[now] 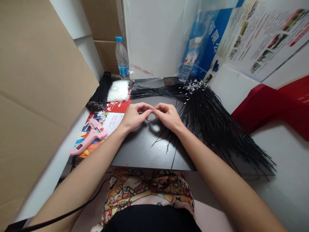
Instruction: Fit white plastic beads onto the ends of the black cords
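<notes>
My left hand (135, 117) and my right hand (167, 116) meet above a dark board (142, 148), fingertips pinching something tiny between them. It is too small to identify. A large fan of thin black cords (212, 122) spreads to the right of my right hand, with small white pieces (194, 86) clustered at its far end. Several loose black strands (166, 141) lie on the board just below my hands.
A pink hot glue gun (90, 135) rests on a colourful printed sheet left of the board. Behind it are a black cord bundle (100, 91), a bag of white pieces (118, 91) and a water bottle (122, 58). A cardboard sheet (41, 96) rises at the left.
</notes>
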{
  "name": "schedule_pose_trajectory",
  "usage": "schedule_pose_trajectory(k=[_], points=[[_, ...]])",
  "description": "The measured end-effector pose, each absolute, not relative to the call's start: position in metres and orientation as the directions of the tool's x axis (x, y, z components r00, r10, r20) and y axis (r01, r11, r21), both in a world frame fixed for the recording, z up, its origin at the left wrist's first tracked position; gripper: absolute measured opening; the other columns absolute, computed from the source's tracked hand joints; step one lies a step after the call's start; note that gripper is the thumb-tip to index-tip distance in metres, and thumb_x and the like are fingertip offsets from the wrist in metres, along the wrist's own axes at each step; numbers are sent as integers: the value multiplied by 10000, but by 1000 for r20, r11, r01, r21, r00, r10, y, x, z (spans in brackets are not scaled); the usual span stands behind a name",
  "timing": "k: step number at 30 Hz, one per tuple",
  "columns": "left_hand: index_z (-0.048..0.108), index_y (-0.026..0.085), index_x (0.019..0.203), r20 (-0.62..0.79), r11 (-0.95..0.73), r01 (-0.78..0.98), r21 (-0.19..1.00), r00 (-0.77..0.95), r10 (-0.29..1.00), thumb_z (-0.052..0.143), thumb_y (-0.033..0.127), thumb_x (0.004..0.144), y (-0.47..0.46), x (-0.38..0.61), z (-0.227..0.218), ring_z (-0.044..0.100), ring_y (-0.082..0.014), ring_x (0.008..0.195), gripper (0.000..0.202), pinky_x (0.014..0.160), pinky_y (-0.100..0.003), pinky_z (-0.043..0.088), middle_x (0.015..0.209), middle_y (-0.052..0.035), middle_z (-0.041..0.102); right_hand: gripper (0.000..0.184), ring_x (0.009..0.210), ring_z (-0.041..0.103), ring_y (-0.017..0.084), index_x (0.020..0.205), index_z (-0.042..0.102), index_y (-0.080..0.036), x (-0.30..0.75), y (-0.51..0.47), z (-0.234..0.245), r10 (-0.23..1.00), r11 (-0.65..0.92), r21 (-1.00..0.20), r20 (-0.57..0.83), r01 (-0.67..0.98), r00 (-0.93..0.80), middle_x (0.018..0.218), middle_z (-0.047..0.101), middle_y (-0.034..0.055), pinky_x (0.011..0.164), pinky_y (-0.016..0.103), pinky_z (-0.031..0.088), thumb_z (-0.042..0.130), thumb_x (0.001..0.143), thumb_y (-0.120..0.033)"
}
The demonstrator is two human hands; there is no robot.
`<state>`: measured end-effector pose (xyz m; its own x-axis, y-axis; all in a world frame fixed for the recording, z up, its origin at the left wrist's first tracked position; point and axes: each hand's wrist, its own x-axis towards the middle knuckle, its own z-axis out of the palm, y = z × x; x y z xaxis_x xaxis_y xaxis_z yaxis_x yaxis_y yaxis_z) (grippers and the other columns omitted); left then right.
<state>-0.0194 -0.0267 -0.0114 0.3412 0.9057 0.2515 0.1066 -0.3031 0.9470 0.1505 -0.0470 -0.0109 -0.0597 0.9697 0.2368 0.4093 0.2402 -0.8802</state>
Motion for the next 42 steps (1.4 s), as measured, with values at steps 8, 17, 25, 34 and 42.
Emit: schedule_pose_trajectory(k=[8, 17, 25, 34, 42], points=[[741, 131, 894, 195, -203, -12, 979, 342, 919, 802, 362, 709, -23, -21, -15, 637, -125, 600, 302, 607, -293, 568, 851, -62, 754, 251, 598, 462, 100, 719, 655, -155, 149, -48, -10, 961, 278, -880, 262, 384, -94, 644, 580, -14, 589, 242, 353, 615, 767, -398], [743, 131, 897, 189, -216, 38, 976, 350, 917, 781, 344, 724, -25, -21, -12, 623, -110, 575, 277, 604, -275, 550, 850, -57, 759, 272, 599, 442, 98, 698, 639, -157, 150, -49, -8, 966, 257, -881, 241, 398, -90, 632, 567, -18, 600, 247, 340, 611, 765, -419], [739, 125, 882, 209, -239, 42, 970, 356, 911, 760, 308, 736, -24, -21, -11, 624, -107, 581, 235, 592, -262, 543, 836, -57, 754, 261, 574, 437, 91, 704, 635, -159, 150, -48, -8, 982, 178, -941, 151, 287, -113, 611, 554, -30, 592, 244, 334, 622, 735, -418], [740, 129, 884, 207, -251, 80, 965, 356, 911, 765, 332, 739, -25, -21, -11, 614, -104, 558, 250, 592, -267, 534, 837, -56, 752, 272, 579, 447, 93, 705, 634, -159, 150, -47, -10, 982, 183, -930, 160, 320, -96, 606, 553, -32, 595, 240, 344, 630, 756, -427], [739, 140, 870, 166, -192, 44, 980, 335, 927, 807, 350, 699, -25, -20, -14, 622, -112, 546, 279, 592, -276, 525, 792, -43, 740, 197, 587, 442, 95, 702, 625, -166, 148, -50, -10, 948, 305, -824, 311, 478, -68, 621, 570, -25, 585, 234, 344, 591, 787, -340]])
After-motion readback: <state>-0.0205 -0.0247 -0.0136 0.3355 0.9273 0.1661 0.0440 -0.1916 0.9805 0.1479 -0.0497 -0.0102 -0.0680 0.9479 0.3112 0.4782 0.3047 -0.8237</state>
